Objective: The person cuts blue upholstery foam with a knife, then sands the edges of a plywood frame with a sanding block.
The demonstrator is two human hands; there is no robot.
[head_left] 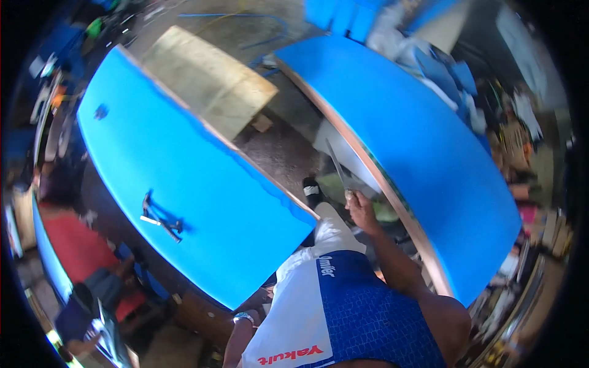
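Note:
In my right hand [362, 210] is a knife [335, 161] with a long narrow blade, its fingers closed round the handle. The blade points up and away, beside the wooden edge of the right blue-covered panel [405, 135]. At the lower middle, my left hand [253, 314] hangs by my side with a watch at the wrist; its fingers are hidden. The left blue-covered panel [178, 165] has a ragged blue margin along its wooden edge. On it rest a dark tool with a pale bar [161, 219] and a small dark item [101, 111].
A pale yellowish block [208, 80] stands between the panels at the back. Cluttered offcuts [515, 147] line the right side. Another person [92, 313] is at the lower left, near a red surface [80, 245]. Blue sheeting [343, 18] is at the top.

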